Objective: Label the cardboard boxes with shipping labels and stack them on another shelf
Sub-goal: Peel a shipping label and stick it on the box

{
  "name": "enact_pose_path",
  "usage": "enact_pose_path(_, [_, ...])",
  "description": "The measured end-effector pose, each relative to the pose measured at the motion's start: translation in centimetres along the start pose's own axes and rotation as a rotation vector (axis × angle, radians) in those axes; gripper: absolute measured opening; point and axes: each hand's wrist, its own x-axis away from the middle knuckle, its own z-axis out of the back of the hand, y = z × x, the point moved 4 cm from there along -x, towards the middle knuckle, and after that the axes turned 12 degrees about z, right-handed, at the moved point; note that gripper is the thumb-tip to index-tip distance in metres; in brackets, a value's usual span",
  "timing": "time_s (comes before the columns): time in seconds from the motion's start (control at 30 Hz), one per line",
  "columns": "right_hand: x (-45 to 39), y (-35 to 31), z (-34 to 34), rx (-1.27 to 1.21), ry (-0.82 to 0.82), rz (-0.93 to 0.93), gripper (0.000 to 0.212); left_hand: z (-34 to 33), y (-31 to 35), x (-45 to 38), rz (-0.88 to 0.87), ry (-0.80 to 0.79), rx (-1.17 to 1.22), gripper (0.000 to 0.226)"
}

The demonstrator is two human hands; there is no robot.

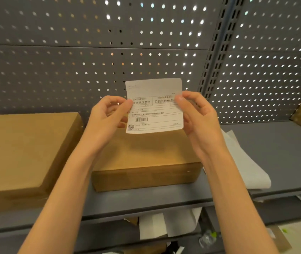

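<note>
White paper shipping label (pixel 154 107), printed side facing the camera, is held upright in the air above the middle cardboard box (pixel 146 158); the left hand (pixel 107 114) pinches its left edge and the right hand (pixel 197 110) pinches its right edge between thumb and fingers. That box sits on the grey metal shelf (pixel 274 143) with a second cardboard box (pixel 23 149) to its left and loose backing paper (pixel 247 162) just beside it on the right, before a perforated back panel (pixel 72 52).

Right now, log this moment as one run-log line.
step: labelling | left hand: pinches shipping label | right hand: pinches shipping label | label: held above middle cardboard box, not stuck | box: on shelf
</note>
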Motion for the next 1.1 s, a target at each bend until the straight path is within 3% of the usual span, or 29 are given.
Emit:
enact_pose_path(0.17, [-0.3, 1.1, 0.2, 0.057, 0.019, -0.037, 0.006, 0.2, -0.2, -0.4, -0.031, 0.01, -0.012, 0.012])
enact_pose_path(0.43, [-1.1, 2.7, 1.5, 0.522, 0.124, 0.036, 0.004, 0.1, -1.3, -1.2, 0.039, 0.07, -0.088, 0.014])
enact_pose_path(0.7, [-1.4, 3.7, 1.2, 0.935, 0.049, 0.117, 0.01, -0.3, -2.1, -1.4, 0.087, 0.139, -0.261, 0.019])
enact_pose_path(1.1, [-1.8, 5.7, 0.9, 0.994, 0.003, 0.067, 0.011, -0.1, -3.4, -2.2, 0.141, 0.238, -0.436, 0.018])
